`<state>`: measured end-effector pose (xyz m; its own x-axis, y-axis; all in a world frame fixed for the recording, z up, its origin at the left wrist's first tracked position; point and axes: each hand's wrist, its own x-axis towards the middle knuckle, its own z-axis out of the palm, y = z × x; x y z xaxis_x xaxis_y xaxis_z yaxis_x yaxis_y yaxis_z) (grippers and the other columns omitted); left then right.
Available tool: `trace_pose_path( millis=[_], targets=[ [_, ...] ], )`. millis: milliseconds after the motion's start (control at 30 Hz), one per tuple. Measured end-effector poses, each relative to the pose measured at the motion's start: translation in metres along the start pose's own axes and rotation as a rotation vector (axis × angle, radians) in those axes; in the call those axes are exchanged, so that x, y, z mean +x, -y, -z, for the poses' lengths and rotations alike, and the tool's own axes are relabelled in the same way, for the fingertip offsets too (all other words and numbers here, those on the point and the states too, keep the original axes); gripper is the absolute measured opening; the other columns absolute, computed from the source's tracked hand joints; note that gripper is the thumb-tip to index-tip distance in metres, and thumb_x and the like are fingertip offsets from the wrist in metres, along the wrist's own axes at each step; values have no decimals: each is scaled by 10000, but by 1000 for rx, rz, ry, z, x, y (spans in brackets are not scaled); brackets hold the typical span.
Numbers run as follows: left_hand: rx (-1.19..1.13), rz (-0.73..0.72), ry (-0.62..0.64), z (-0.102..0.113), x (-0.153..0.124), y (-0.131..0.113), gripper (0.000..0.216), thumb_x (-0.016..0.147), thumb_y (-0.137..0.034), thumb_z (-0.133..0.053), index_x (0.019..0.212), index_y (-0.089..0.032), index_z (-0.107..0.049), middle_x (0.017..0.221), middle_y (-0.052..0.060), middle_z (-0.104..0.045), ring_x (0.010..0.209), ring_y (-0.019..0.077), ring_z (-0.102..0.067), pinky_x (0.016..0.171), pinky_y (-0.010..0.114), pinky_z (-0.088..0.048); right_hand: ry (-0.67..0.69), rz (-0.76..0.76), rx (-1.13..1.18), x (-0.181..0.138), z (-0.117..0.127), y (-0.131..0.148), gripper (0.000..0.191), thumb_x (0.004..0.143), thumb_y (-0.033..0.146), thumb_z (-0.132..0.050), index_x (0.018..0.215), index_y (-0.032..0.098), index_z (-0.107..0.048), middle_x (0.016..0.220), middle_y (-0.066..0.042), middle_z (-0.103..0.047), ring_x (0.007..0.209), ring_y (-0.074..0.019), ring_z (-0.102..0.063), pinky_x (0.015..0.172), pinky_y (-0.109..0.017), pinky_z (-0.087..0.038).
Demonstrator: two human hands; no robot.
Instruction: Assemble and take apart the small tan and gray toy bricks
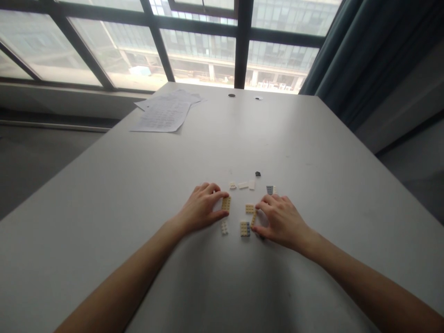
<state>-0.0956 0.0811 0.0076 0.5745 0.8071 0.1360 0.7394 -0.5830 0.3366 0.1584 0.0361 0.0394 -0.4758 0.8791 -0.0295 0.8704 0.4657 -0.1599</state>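
Note:
My left hand point(207, 206) pinches a tan studded building plate point(226, 204) between thumb and forefinger, by its two ends. Between the thumb and forefinger of my right hand point(277, 217) is a narrow tan building strip point(254, 218). Just left of that strip lie a small tan plate point(249, 208) and a tan-and-blue studded block point(244, 229). A white studded piece point(225, 227) rests below my left thumb. Behind the hands are a white studded piece point(232, 185), a flat white strip point(243, 185) and a white tile point(252, 185). A grey piece point(269, 190) sits beyond my right fingers, partly hidden.
A small black piece point(257, 174) lies farther back on the white table point(222, 152). Printed papers point(166, 111) are spread at the far left. Two round holes, one of them here point(231, 95), are near the back edge. Windows and a dark curtain point(360, 51) stand beyond.

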Motion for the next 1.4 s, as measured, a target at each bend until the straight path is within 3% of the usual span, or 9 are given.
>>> trace_pose_path(
  millis=[733, 933, 1400],
  targets=[
    [5, 7, -3, -3, 2, 0, 436, 778, -477, -664, 1149, -253, -616, 1065, 62, -583, 997, 259, -499, 908, 427, -382, -51, -80, 17, -2, -10, 10, 237, 774, 364, -643, 933, 189, -642, 976, -101, -637, 948, -277, -546, 819, -384, -348],
    [-20, 11, -22, -2, 1, -1, 442, 778, -480, -662, 1148, -243, -619, 1068, 67, -589, 1002, 261, -502, 901, 420, -388, -92, -102, 43, -4, -8, 6, 346, 755, 385, -671, 1040, 198, -609, 1027, -97, -637, 993, -290, -531, 836, -390, -339],
    [-13, 18, -17, -4, 0, -1, 459, 774, -483, -668, 1159, -238, -615, 1083, 67, -594, 1014, 261, -503, 909, 415, -377, -113, -146, -63, -3, -12, 16, 317, 807, 477, -603, 930, 184, -608, 933, -99, -628, 951, -289, -518, 839, -410, -284]
  ],
)
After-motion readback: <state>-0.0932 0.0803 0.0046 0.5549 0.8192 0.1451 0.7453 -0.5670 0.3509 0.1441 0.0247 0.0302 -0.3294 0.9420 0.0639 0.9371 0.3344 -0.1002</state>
